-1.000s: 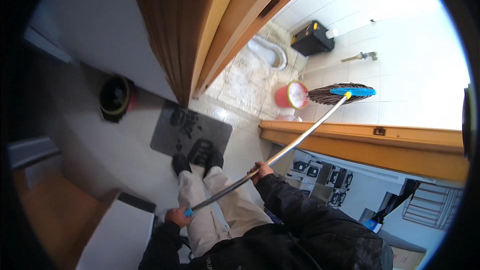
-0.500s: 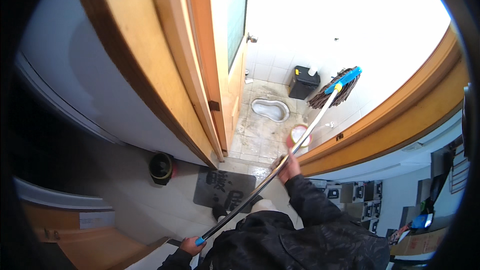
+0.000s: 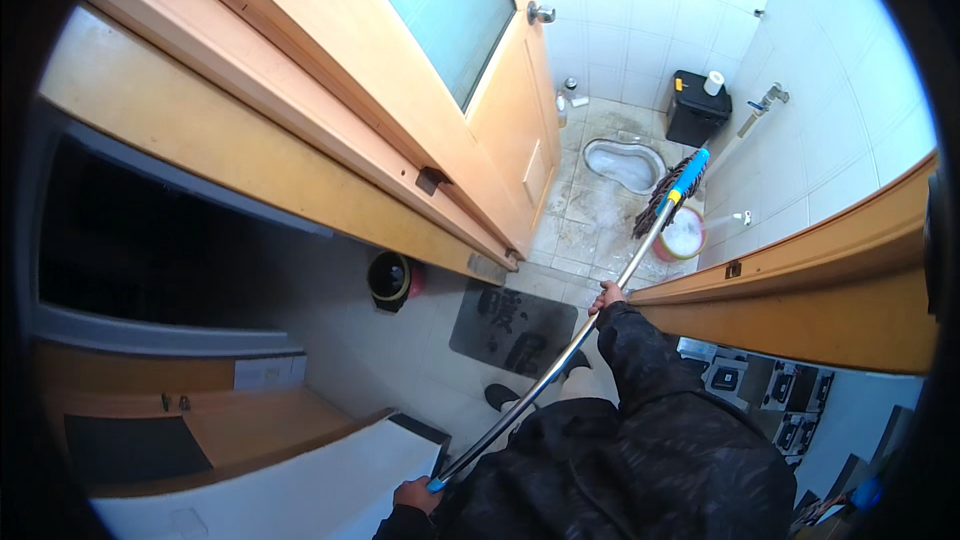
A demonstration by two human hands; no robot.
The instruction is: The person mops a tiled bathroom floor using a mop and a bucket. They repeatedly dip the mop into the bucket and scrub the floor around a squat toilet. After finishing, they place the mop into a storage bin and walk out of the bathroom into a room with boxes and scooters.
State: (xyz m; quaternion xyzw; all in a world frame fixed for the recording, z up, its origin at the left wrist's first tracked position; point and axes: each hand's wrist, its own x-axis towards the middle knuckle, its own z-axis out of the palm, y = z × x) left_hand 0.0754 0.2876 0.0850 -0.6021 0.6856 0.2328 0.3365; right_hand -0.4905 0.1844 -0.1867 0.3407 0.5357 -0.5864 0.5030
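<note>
A long mop [image 3: 556, 366] with a metal handle slants from lower left up toward the tiled room. Its blue clamp and dark stringy head [image 3: 655, 212] hang above the floor beside a bucket. My left hand [image 3: 416, 496] is closed round the blue-tipped end of the handle, next to a white counter. Farther up the pole, my right hand [image 3: 606, 297] grips it near the door frame. White suds fill the pink-rimmed bucket [image 3: 704, 243], just right of the mop head. Behind the mop head lies a squat toilet [image 3: 648, 175] set into the wet, stained floor.
An open wooden door [image 3: 505, 155] stands left of the doorway; a wooden frame [image 3: 800, 285] borders the right. A black bin [image 3: 690, 130] with a paper roll sits at the back. A grey mat [image 3: 470, 335] and dark bin [image 3: 392, 278] lie outside. A tap [image 3: 772, 97] juts from the wall.
The mop head has come down from beside the right wall to near the bucket. Both hands stay on the handle. The whole view has shifted, showing more of the door and tiled room.
</note>
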